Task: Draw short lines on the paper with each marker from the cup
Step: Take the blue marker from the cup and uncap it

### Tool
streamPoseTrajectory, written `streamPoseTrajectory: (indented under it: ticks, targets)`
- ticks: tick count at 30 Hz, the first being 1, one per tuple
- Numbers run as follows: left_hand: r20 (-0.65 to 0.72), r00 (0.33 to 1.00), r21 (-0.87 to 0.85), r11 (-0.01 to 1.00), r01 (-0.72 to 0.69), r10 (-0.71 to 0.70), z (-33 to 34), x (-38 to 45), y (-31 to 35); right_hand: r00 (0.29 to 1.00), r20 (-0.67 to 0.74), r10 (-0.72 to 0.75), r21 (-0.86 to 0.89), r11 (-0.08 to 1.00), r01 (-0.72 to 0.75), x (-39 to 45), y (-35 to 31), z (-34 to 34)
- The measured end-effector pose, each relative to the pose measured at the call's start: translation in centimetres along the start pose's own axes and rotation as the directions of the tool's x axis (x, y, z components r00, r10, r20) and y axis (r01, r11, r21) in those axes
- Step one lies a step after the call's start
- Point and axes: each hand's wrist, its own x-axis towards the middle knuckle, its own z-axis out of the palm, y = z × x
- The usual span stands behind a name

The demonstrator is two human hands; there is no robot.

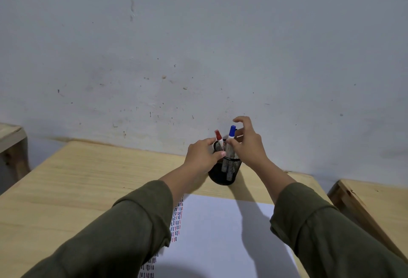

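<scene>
A black mesh cup [225, 172] stands on the wooden table near the wall. Two markers rise out of it: a red-capped marker [218, 136] on the left and a blue-capped marker [231, 133] on the right. My left hand [202, 157] grips the cup's left rim, thumb across its front. My right hand [248, 143] pinches the blue-capped marker's barrel just above the rim, its other fingers spread. The white paper [220, 229] lies in front of the cup, with rows of short red, blue and black lines down its left edge, partly hidden by my left sleeve.
The table [88, 178] backs onto a grey wall [198, 45]. A second wooden piece [375, 200] stands close on the right, and another wooden piece [11, 140] at the far left.
</scene>
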Motion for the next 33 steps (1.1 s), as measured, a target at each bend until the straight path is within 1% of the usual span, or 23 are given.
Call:
streamPoseTrajectory:
  ticks: [2, 4, 6, 8, 10, 12, 14, 17, 19, 21, 24, 26, 28, 31, 33]
  targets:
    - [-0.022, 1.0, -0.025, 1.0, 0.005, -0.006, -0.3, -0.2, 0.2, 0.995, -0.103, -0.002, 0.087, 0.996, 0.011, 0.1, -0.9, -1.0]
    - [-0.084, 0.996, -0.095, 0.995, -0.003, -0.005, -0.8, -0.2, 0.5, 0.981, -0.192, -0.001, 0.194, 0.98, 0.039, 0.3, -2.1, -2.3]
    - [-0.16, 0.987, -0.188, 0.982, -0.034, 0.003, -1.6, -0.5, 1.2, 0.975, -0.224, 0.007, 0.319, 0.945, 0.067, 0.2, -3.5, -3.5]
    - [-0.214, 0.977, -0.31, 0.948, -0.077, 0.01, -2.6, -0.9, 2.5, 0.983, -0.185, -0.003, 0.408, 0.909, 0.08, -0.2, -4.6, -4.4]
    - [-0.235, 0.972, -0.412, 0.902, -0.129, 0.032, -3.5, -1.5, 3.7, 0.995, -0.096, -0.027, 0.434, 0.898, 0.066, -1.2, -5.6, -4.8]
    - [-0.203, 0.978, -0.519, 0.842, -0.147, 0.045, -4.3, -2.4, 4.5, 0.999, 0.001, -0.045, 0.42, 0.906, 0.041, -2.7, -6.6, -4.8]
    - [-0.147, 0.988, -0.603, 0.788, -0.124, 0.042, -5.0, -3.9, 5.0, 0.995, 0.079, -0.056, 0.394, 0.919, 0.02, -4.7, -7.4, -4.6]
    - [-0.095, 0.995, -0.647, 0.758, -0.088, 0.034, -5.7, -6.5, 5.1, 0.989, 0.14, -0.056, 0.391, 0.92, -0.003, -7.5, -8.5, -4.6]
    - [-0.107, 0.994, -0.682, 0.729, -0.056, -0.023, -6.0, -8.3, 4.7, 0.983, 0.179, -0.045, 0.398, 0.917, -0.031, -9.5, -9.2, -4.8]
    - [-0.153, 0.977, -0.724, 0.689, -0.01, -0.146, -6.1, -10.0, 4.0, 0.972, 0.23, -0.043, 0.399, 0.915, -0.054, -11.4, -9.9, -5.1]
    - [-0.194, 0.91, -0.788, 0.611, 0.077, -0.366, -6.2, -12.4, 2.9, 0.967, 0.254, -0.036, 0.422, 0.903, -0.077, -14.1, -10.5, -5.8]
    - [-0.195, 0.869, -0.816, 0.566, 0.114, -0.455, -6.1, -13.8, 2.1, 0.971, 0.238, -0.025, 0.502, 0.859, -0.101, -15.7, -10.6, -5.9]
    - [-0.191, 0.846, -0.829, 0.544, 0.132, -0.497, -5.7, -15.0, 1.5, 0.975, 0.221, -0.009, 0.576, 0.808, -0.123, -17.3, -10.5, -5.5]
    - [-0.185, 0.851, -0.824, 0.549, 0.138, -0.492, -5.0, -16.8, 1.2, 0.984, 0.179, 0.006, 0.61, 0.784, -0.116, -19.4, -10.4, -4.4]
    - [-0.18, 0.849, -0.834, 0.535, 0.136, -0.497, -4.9, -17.8, 1.1, 0.987, 0.16, 0.029, 0.664, 0.736, -0.13, -20.3, -10.3, -3.7]
